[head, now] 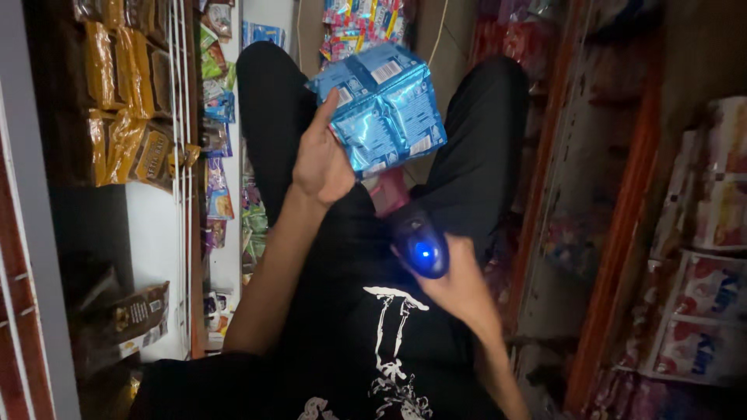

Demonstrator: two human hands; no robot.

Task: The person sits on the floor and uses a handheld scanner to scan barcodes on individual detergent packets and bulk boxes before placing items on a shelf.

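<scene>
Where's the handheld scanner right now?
In the head view the handheld scanner is just right of centre, gripped in the right hand, its lit blue end facing the camera, pointing up at the blue foil packets held by the left hand.

Yellow snack bags (117, 85) on left shelves; red-white packets (712, 303) right.

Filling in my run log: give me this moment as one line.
left hand: holds blue packets | right hand: holds scanner, lit blue, aimed at packets | setting: snack shelves
</scene>
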